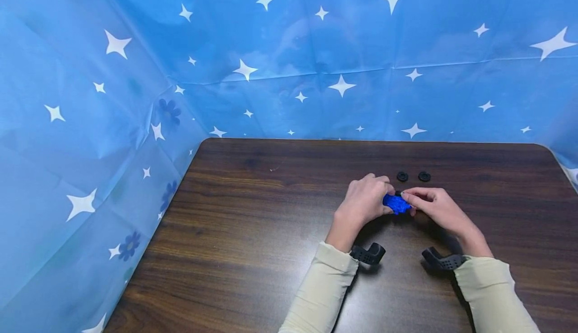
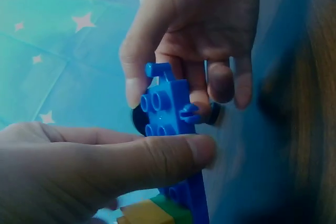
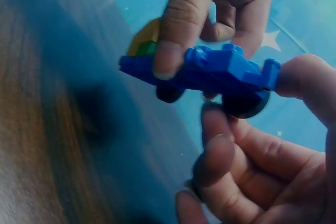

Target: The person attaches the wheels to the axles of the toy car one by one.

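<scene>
A blue toy-brick car base (image 2: 170, 103) with round studs and a small hitch at its end is held up between the hands. My left hand (image 1: 368, 200) grips its middle, thumb across the studded top. Yellow (image 2: 144, 213) and green (image 2: 178, 211) bricks sit at its other end, partly hidden by that hand. At the hitch end are black wheels (image 3: 244, 106), one on each side. My right hand (image 1: 440, 210) pinches around them, thumb near the hitch and fingertips at the wheels. Whether another small dark part lies within its curled fingers is unclear.
Two loose black wheels (image 1: 402, 176) lie on the brown wooden table (image 1: 253, 232) just beyond the hands. A blue curtain (image 1: 289, 37) with white stars stands along the back and left. Black curved bands (image 1: 370, 254) are worn on both wrists.
</scene>
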The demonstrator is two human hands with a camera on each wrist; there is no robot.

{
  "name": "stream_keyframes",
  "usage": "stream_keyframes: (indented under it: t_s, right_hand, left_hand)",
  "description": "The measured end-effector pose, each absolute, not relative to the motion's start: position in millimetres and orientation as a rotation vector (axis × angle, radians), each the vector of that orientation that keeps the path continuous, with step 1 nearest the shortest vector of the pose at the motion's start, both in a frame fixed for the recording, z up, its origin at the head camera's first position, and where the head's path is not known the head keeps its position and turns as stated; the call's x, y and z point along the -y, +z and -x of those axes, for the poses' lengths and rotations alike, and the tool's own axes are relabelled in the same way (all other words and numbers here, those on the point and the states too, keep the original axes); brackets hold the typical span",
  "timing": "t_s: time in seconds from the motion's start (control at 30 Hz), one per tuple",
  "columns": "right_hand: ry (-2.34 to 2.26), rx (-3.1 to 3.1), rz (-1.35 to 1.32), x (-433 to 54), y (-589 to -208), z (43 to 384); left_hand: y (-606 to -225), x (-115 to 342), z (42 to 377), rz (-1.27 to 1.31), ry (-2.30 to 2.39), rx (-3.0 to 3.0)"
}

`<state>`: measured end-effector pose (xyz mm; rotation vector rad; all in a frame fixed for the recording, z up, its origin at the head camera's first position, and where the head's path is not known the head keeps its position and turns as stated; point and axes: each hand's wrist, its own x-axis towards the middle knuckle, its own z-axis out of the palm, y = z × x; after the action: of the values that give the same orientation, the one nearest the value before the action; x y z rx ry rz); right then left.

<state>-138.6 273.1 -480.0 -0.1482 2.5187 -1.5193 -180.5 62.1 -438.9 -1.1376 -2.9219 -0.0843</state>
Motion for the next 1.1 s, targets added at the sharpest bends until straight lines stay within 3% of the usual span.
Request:
stream_keyframes:
  t_s: [1.1]
  right_hand:
    - [-1.708,-2.263,0.310,-296,-484,132]
  left_hand:
    - [-438,-64,186,1.504,-0.452,2.910]
